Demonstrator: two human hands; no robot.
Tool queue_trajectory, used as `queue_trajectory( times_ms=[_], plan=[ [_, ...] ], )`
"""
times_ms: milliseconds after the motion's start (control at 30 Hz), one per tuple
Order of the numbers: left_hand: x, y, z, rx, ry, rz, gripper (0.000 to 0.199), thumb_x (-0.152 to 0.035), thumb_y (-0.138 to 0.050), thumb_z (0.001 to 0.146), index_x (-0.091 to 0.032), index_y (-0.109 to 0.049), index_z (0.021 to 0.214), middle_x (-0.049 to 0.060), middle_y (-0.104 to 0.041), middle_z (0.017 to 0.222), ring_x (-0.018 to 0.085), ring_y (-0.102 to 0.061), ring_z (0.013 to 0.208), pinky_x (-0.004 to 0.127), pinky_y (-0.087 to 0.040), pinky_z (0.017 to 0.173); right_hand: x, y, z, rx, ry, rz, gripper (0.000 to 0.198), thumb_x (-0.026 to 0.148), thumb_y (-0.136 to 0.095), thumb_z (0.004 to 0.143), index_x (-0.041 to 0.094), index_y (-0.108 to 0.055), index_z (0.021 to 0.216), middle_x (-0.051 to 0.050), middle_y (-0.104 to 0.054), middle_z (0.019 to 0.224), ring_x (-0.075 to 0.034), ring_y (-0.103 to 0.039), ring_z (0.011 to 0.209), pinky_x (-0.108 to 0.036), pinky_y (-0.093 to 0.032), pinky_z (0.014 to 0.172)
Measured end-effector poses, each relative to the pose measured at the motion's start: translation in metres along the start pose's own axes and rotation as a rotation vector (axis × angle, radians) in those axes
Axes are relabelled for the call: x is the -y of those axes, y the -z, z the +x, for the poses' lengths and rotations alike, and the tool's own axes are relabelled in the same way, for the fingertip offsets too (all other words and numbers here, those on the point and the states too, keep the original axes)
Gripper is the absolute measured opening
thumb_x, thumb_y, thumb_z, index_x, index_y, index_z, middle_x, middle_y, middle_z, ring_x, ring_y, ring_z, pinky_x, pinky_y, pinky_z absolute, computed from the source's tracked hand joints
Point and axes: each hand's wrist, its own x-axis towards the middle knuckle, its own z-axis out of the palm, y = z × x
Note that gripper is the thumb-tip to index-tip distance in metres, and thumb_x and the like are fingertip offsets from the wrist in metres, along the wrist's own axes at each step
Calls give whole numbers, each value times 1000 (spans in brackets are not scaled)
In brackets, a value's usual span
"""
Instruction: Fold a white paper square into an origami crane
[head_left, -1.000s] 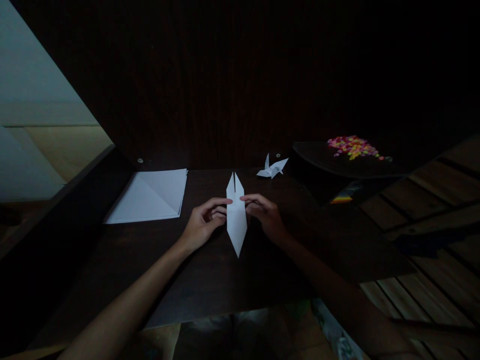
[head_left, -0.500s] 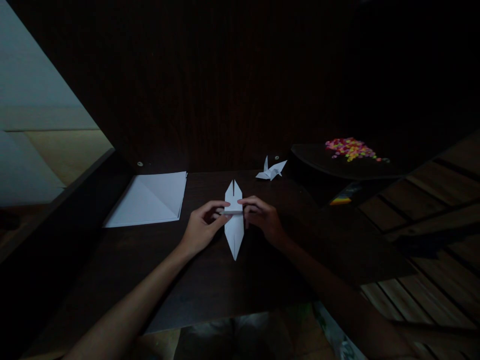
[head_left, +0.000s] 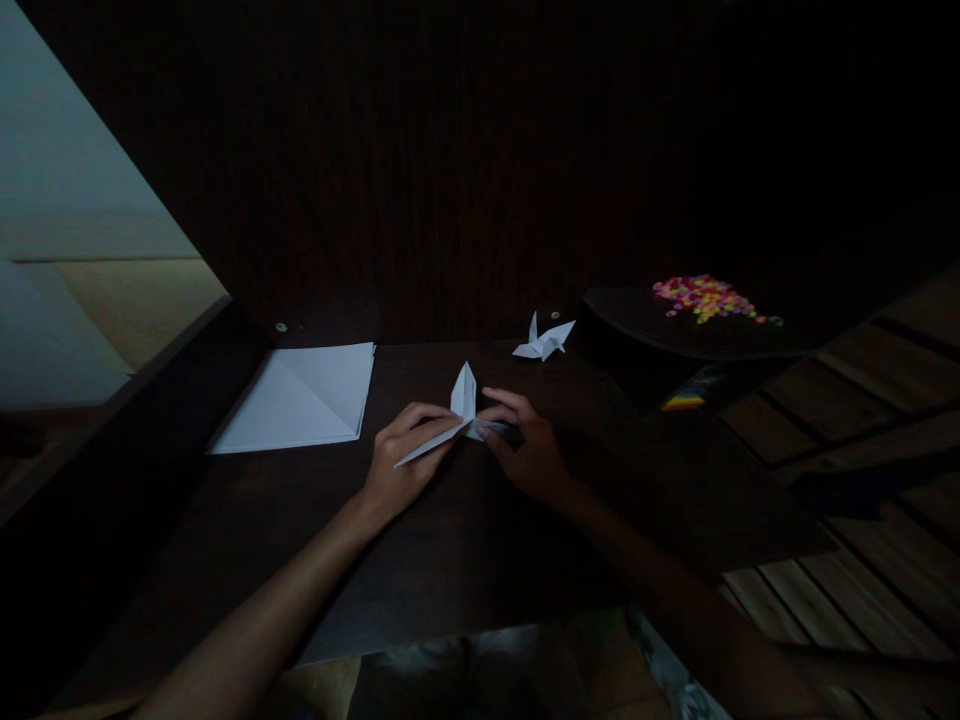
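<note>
Between my hands is a white folded paper (head_left: 464,392), an origami piece with one point upright toward the back and flaps spread to both sides. My left hand (head_left: 405,452) is closed on its left side, where a long narrow flap lies slanting across the fingers. On the right, my right hand (head_left: 529,445) pinches a short flap between thumb and fingers, with the index finger raised slightly. The fingertips at the paper's middle are partly hidden. Behind and to the right stands a finished white paper crane (head_left: 544,343).
A stack of white paper sheets (head_left: 307,400) with a diagonal crease lies at the left of the dark wooden table (head_left: 420,590). On a raised rounded shelf (head_left: 622,312) at the right sits a pile of small colourful pieces (head_left: 705,297). A dark board rises at the back.
The folded paper has gone from a flat, long diamond to a shape with side flaps spread out. Its near point has swung left, over my left hand.
</note>
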Motion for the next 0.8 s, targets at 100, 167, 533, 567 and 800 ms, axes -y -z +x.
queue_trajectory(
  times_ms=[100,167,533,567,800],
  plan=[
    [-3,1,1,23,30,-66,18,-21,-63,86,-22,-74,101,6,-70,95,18,-66,85,28,-53,76,2,4,3,-42,19,-92,27,23,-58,87,25,-55,114,-3,-72,93,-21,-66,91,-41,-45,89],
    [-5,1,2,12,51,-99,16,-22,-64,85,-22,-75,97,6,-71,93,17,-66,83,27,-53,74,2,6,4,-27,64,-138,11,23,-57,88,24,-61,98,-4,-70,90,-21,-64,87,-40,-44,86],
    [-10,5,7,117,90,-111,18,-23,-64,84,-19,-75,98,6,-75,95,18,-70,83,27,-55,77,4,9,6,39,131,-207,11,29,-55,90,22,-59,83,-2,-64,78,-18,-59,74,-33,-43,75],
    [-10,7,7,122,103,-100,17,-23,-64,84,-18,-75,97,6,-75,93,18,-71,80,26,-55,76,3,9,7,32,143,-223,13,28,-54,91,21,-59,82,-2,-65,77,-18,-59,74,-33,-43,75],
    [-2,15,10,147,193,-181,16,-26,-68,81,-16,-77,91,6,-76,92,19,-72,81,26,-57,77,-5,10,7,31,235,-305,19,30,-48,96,20,-57,82,-3,-65,76,-16,-60,70,-27,-43,67]
  ],
)
